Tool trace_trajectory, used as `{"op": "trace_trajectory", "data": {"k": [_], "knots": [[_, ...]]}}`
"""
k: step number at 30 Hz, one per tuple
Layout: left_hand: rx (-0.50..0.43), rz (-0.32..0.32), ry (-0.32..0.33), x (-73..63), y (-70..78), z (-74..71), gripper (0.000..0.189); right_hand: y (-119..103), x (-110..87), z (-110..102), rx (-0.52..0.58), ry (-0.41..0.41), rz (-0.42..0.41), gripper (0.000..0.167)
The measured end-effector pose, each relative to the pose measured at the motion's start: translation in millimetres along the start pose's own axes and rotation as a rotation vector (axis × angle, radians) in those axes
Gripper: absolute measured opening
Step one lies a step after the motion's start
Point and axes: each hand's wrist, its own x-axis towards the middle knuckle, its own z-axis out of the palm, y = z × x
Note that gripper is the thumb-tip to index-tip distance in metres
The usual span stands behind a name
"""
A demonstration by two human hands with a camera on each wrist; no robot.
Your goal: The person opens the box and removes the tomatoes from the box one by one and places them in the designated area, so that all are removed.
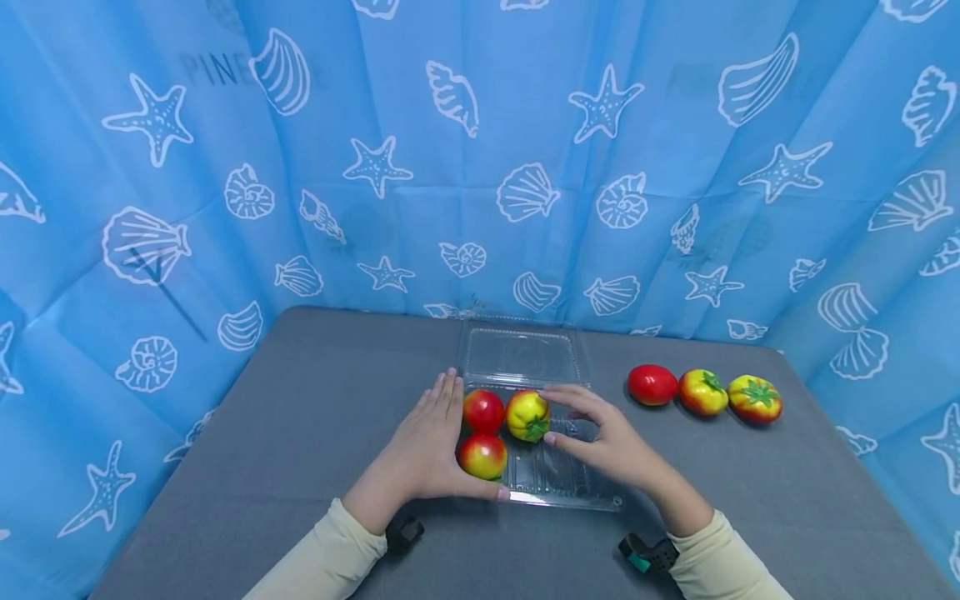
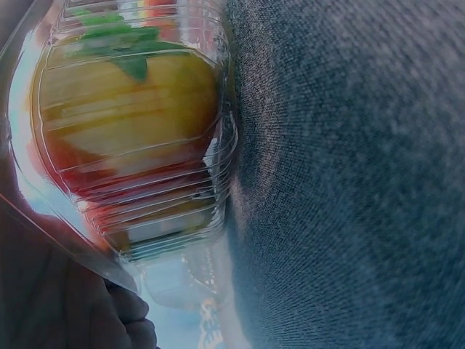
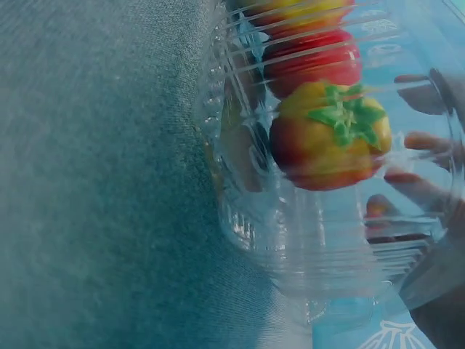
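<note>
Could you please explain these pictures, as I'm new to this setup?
There is no machine, only a person's left hand and right hand. The wide picture is taken from the head, the close ones from each wrist. On the gray table, an open clear box holds a yellow fruit and two reddish fruits. Three more fruits lie to its right. The left hand rests at the box's left edge; the right hand's fingertips are at the yellow fruit; whether they hold it is unclear.

Both forearms (image 1: 330, 546) angle fwd & inward, L hand (image 1: 423, 450) w/ fingers straight & tgthr, thumb out sideways, R hand (image 1: 609, 437) w/ fingers bent, thumb apart.
</note>
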Motion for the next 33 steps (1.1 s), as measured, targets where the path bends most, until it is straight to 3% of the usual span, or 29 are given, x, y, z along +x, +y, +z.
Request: {"op": "trace_trajectory", "data": {"k": [9,20,33], "knots": [[-0.012,0.002,-0.006,-0.9,0.0,-0.4,0.145,-4.0,-1.1,4.4,-0.086,-0.023,-0.029,0.058],[-0.006,0.006,0.000,-1.1,0.4,-0.8,0.146,-3.2,0.4,6.0,-0.097,0.028,-0.004,0.054],[-0.020,0.007,0.000,-0.8,-0.1,-0.7,0.145,-4.4,0.7,4.3,-0.089,0.034,-0.011,0.041]]}}
